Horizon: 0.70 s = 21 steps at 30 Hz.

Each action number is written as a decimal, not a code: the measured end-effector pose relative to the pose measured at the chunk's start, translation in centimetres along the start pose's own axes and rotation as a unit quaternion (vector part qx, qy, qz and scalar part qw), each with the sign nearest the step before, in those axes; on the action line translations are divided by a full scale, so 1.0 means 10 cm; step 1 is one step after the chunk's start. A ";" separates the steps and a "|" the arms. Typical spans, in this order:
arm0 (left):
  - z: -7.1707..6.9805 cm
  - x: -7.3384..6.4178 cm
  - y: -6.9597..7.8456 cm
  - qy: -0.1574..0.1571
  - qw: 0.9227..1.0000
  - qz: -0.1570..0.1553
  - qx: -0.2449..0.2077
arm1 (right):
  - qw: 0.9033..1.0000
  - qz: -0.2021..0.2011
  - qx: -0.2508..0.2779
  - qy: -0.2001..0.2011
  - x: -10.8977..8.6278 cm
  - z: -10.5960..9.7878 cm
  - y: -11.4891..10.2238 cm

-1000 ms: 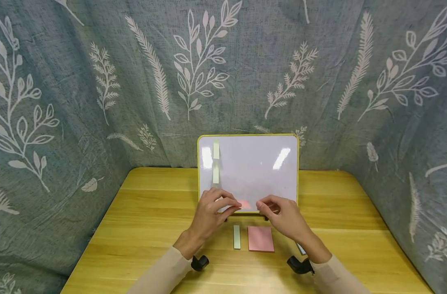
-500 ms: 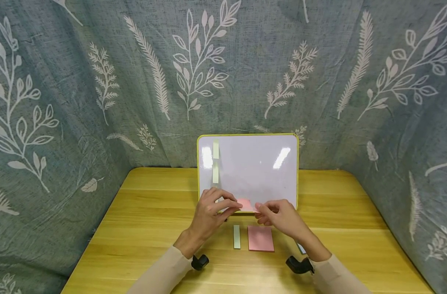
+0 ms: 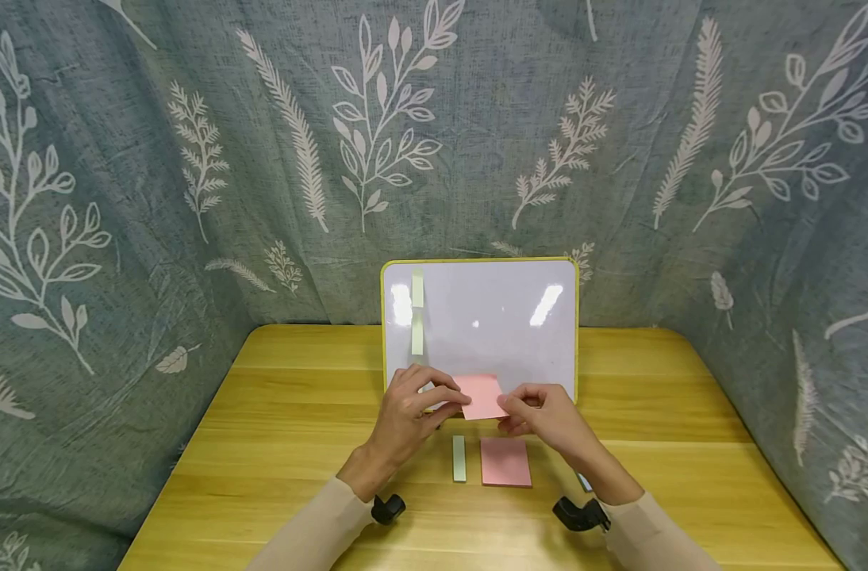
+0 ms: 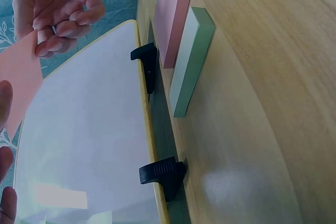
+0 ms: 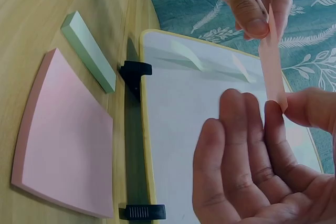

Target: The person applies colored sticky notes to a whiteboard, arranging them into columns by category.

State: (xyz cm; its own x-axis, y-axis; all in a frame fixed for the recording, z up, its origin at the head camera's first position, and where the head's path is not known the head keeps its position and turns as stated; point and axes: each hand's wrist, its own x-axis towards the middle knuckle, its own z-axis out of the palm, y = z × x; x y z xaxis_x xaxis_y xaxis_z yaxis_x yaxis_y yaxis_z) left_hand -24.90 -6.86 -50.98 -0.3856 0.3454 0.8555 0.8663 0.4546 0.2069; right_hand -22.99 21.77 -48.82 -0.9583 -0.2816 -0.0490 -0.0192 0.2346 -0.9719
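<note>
A single pink sticky note [image 3: 482, 396] is held up between both hands, in front of the lower part of a whiteboard [image 3: 505, 333] with a yellow frame. My left hand [image 3: 409, 408] pinches the note's left side between thumb and fingers. At its right side, the thumb and index finger of my right hand [image 3: 551, 420] pinch a corner; in the right wrist view that hand's other fingers [image 5: 239, 150] extend below the note. On the table under the hands lie a pad of pink sticky notes [image 3: 505, 461] and a narrow pale green pad [image 3: 459, 458].
Pale green strips [image 3: 417, 335] are stuck in a column down the board's left side, the lowest partly behind my left hand. Black clips [image 4: 164, 174] support the board's bottom edge. A blue pad [image 3: 584, 481] is mostly hidden beneath my right wrist. A patterned curtain [image 3: 470, 159] surrounds the table.
My right hand, earlier apart from the sticky note, has come left and now pinches its right corner. The note has turned to show more of its face. The left hand has barely moved.
</note>
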 end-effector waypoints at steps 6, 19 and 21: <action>0.01 -0.01 -0.01 -0.001 1.000 -0.009 0.005 | 1.000 -0.001 0.017 0.005 0.01 0.01 0.00; -0.04 0.07 -0.05 0.004 1.000 -0.031 0.000 | 0.998 -0.046 0.034 0.029 0.04 0.01 -0.07; -0.05 0.09 -0.08 0.005 0.999 -0.037 -0.001 | 0.997 -0.057 0.033 0.038 0.06 0.01 -0.08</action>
State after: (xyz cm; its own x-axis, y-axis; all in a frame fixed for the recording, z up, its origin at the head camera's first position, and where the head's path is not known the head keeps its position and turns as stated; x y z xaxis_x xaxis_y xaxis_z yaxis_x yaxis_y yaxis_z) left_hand -25.74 -7.33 -50.11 -0.4456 0.3025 0.8426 0.8359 0.4774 0.2707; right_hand -23.54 21.36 -48.10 -0.9700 -0.2304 0.0777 -0.1127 0.1428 -0.9833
